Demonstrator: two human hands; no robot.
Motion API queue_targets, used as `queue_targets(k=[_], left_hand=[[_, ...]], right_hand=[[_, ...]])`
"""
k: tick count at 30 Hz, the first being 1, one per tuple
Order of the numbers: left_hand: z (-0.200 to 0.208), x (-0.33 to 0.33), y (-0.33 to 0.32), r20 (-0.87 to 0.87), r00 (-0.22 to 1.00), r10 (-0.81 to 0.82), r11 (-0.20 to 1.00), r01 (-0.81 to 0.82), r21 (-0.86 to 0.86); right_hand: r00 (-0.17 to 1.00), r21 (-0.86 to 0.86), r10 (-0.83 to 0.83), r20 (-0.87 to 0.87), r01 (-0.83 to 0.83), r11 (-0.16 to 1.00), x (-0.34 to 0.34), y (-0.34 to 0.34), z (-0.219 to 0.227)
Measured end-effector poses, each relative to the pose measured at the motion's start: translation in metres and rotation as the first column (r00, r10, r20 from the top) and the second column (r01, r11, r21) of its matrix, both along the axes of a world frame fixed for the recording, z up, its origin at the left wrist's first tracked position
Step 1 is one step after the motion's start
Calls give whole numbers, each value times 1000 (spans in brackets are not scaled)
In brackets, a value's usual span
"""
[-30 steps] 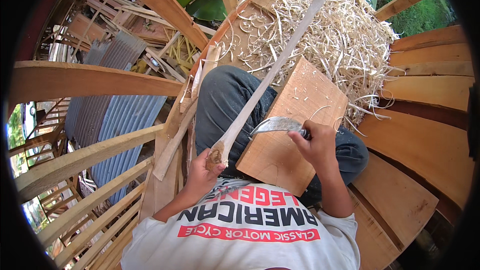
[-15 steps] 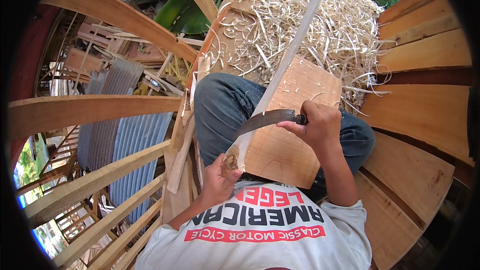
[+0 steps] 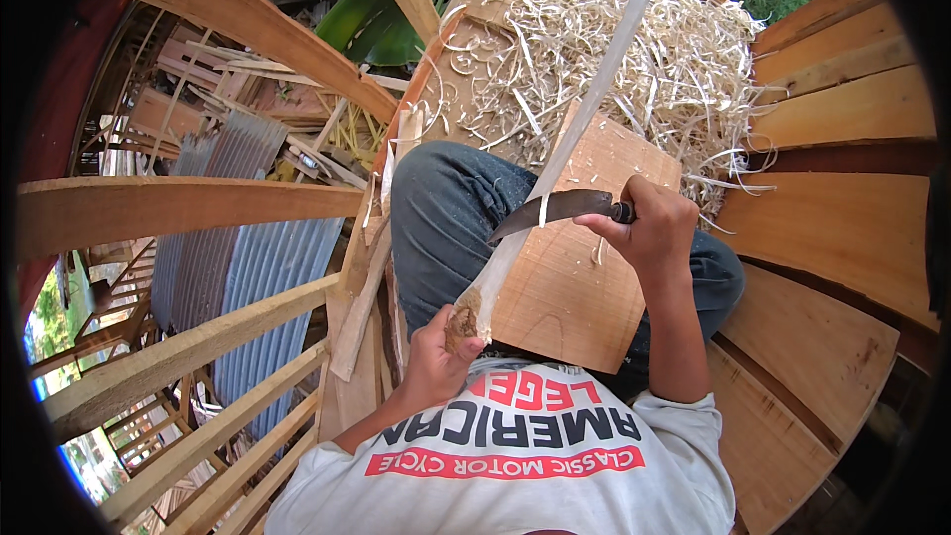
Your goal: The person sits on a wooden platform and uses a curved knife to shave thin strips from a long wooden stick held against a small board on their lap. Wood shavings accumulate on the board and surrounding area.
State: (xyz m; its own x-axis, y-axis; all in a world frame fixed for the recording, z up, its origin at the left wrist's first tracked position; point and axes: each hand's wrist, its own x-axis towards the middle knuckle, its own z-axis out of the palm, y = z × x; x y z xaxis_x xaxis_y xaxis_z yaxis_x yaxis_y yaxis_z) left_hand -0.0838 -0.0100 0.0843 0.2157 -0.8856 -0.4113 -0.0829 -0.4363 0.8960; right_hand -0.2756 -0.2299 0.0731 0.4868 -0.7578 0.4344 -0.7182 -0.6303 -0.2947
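Observation:
A long pale wooden stick (image 3: pixel 584 119) runs from my lap up over the far shavings, its near end rough and brown. My left hand (image 3: pixel 444 345) is wrapped round that rough end, close to my shirt. In my right hand (image 3: pixel 654 223) is the dark handle of a curved knife (image 3: pixel 560 208). The blade lies across the stick, its tip pointing left, with a small pale curl at the blade where it meets the wood. Beneath the stick, a flat wooden board (image 3: pixel 575 297) rests over my crossed legs, dotted with small chips.
A heap of curled shavings (image 3: pixel 634 69) covers the platform beyond the board. Upright planks (image 3: pixel 832 228) stand along the right side. Wooden rails (image 3: pixel 188 216) border the left, with corrugated metal sheets (image 3: pixel 272 287) and scrap wood lower down outside.
My right hand has moved the knife forward and slightly right along the stick, away from my body. My left hand keeps its grip on the rough end and has shifted only slightly.

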Motion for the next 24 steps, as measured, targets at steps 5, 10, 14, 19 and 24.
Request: queue_targets(k=[5,10,14,19,24], left_hand=[[-3,1,2,2,1000,-3,1000,3,8],[-2,0,4,25,1000,-17,1000,17,6],[-5,0,5,-6,1000,9,1000,-9,-18],[-22,-5,24,31,984,-177,984,176,43],[-29,-1,20,46,996,-73,997,72,20]], right_hand=[[1000,-35,-1,1,1,999,0,-3,1],[992,-46,-121,30,123,991,-9,-19,0],[990,-32,-142,20,142,989,-7,-21,4],[810,375,-562,165,476,796,-55,-80,7],[838,324,-496,230,414,850,-61,-66,0]])
